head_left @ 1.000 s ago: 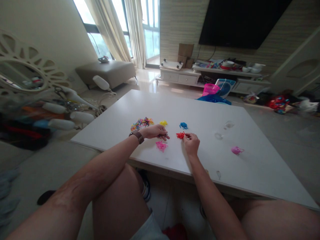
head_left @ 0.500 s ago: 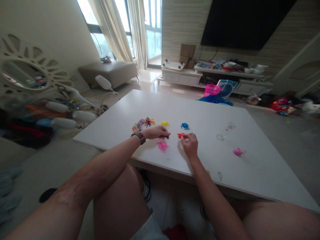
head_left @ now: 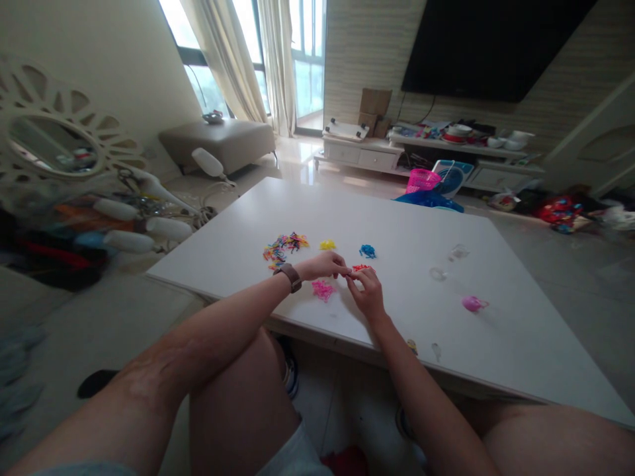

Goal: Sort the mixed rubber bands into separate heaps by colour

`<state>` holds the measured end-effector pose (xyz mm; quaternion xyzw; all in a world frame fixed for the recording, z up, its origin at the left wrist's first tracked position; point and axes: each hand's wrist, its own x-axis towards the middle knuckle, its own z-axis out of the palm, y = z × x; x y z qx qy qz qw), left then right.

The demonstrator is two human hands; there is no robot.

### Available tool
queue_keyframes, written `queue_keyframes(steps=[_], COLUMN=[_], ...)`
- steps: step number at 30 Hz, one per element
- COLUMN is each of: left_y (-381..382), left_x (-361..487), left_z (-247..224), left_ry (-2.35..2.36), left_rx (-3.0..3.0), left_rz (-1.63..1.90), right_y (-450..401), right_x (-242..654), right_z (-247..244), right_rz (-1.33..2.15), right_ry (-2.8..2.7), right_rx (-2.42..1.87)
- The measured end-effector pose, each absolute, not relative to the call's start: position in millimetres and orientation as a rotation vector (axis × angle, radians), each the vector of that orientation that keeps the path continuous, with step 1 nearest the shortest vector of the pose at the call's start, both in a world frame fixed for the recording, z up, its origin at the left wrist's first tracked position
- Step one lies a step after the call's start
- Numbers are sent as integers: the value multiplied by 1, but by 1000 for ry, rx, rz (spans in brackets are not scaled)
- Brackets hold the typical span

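"Where's the camera?"
"On the head, facing forward and down over the counter (head_left: 297, 205), mid-frame."
"How near?"
"Close above the counter; the dark screen (head_left: 489, 46), upper right, is well off. Far left seems blurred."

No readable text, label, number or sign anywhere.

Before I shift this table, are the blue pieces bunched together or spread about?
Bunched together: the blue pieces sit in one heap on the white table, apart from the yellow pieces.
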<state>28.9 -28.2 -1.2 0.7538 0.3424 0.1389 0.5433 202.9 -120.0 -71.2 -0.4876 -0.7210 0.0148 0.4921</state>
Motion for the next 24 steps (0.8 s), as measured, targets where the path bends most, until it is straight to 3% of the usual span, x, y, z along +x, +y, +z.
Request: queue_keyframes(steps=[15,24], left_y=[-13,17], left_x=[14,-19], left_z=[6,0], left_ry=[772,1200], left_rx=[1707,1934], left_rz=[308,422], right_y=[-122,-122], right_x=[201,201], right_z=[-65,-64], right_rz=[40,44], right_ry=[-1670,-1643], right_rx=[-1194,-1232])
